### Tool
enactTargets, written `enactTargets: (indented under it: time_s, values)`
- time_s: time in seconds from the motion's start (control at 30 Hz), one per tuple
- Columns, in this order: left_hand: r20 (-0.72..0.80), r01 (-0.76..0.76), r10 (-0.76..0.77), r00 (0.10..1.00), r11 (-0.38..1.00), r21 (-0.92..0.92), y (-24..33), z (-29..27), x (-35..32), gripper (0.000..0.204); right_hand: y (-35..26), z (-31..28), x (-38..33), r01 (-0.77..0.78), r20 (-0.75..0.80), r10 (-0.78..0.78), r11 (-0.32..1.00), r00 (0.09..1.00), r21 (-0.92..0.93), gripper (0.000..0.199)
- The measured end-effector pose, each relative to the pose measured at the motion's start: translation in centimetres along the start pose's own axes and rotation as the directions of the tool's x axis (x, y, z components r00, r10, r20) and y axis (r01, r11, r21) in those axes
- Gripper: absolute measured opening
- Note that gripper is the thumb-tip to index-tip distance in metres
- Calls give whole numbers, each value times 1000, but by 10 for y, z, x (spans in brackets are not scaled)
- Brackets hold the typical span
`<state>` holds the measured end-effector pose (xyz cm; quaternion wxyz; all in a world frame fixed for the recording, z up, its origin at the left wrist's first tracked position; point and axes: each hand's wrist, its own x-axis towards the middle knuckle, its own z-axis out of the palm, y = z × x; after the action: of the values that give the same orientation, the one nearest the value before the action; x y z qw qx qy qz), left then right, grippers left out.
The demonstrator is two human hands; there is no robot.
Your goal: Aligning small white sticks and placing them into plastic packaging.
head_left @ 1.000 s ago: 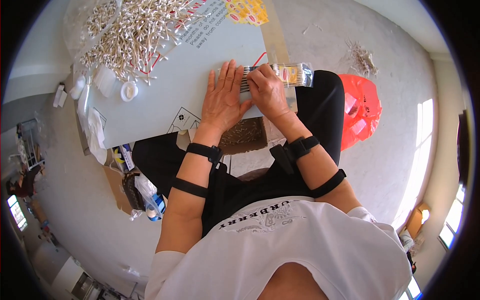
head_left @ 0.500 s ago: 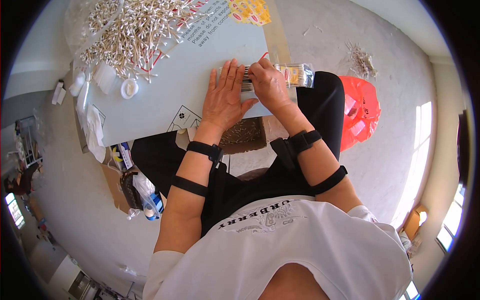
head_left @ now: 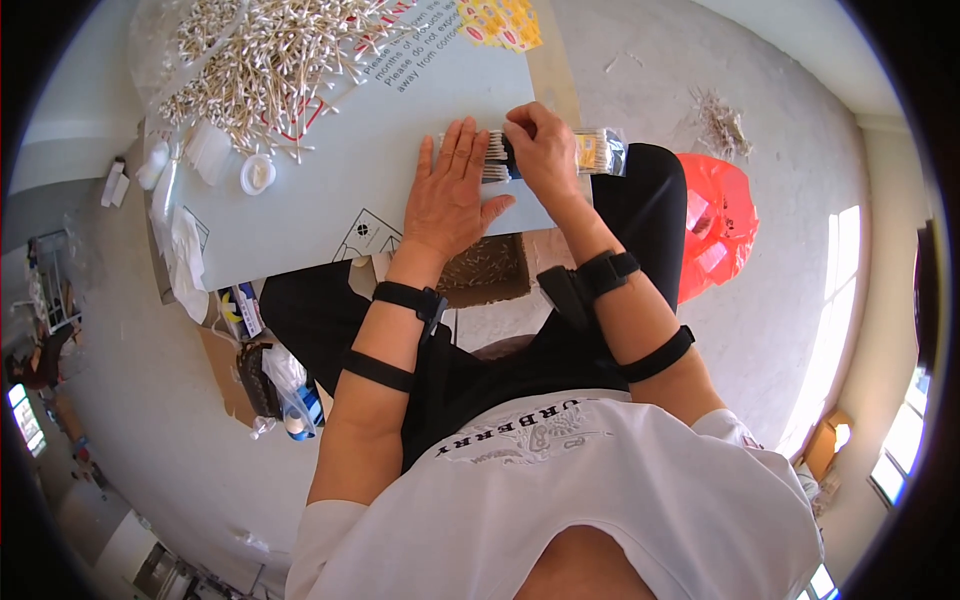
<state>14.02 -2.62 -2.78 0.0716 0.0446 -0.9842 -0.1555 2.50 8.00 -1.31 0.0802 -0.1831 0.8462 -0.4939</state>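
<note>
Palm down on the grey-blue table top (head_left: 330, 190), my left hand (head_left: 448, 190) lies flat with its fingers outstretched. Its fingers rest over a row of cotton swabs (head_left: 496, 148), whose white tips show just beside them. To the right, my right hand (head_left: 545, 155) is closed, thumb and fingertips pinched together above the row. What the pinch holds, if anything, is hidden. A dark strip lies under those fingertips. From behind the right hand a clear packet of swabs (head_left: 605, 152) with a yellow label sticks out past the table's right edge.
A big heap of loose swabs (head_left: 260, 75) in clear plastic covers the far left. Yellow labels (head_left: 505, 25) lie at the far edge; a small white round tub (head_left: 257, 174) stands left. Below the table's front edge is a cardboard box (head_left: 487, 272). A red bag (head_left: 718, 225) sits on the floor at right.
My right hand has lifted and shifted slightly right and away from my left hand, uncovering more white swab tips and a dark strip. My left hand stays in place.
</note>
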Motion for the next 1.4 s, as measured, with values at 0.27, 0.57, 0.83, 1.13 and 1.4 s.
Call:
enactTargets:
  time_s: [0.27,0.57,0.83,1.13,1.4]
  values:
    - [-382,34,-423,821,706,-708,3,21,19,57,16,30,-25,132,-145,-69,859,987,495,26]
    - [-354,4,-456,817,618,-786,3,19,14,53,21,11,-16,7,-11,1,765,1000,644,32]
    - [-130,87,-97,987,993,-85,3,-2,-4,73,14,-51,-16,545,222,-503,808,835,-222,46]
    - [-11,90,-90,996,996,26,3,2,-3,76,15,-38,-19,572,288,-497,749,819,-334,46]
    - [7,98,-98,995,994,54,6,2,-1,74,23,-44,-6,596,450,-425,716,785,-364,54]
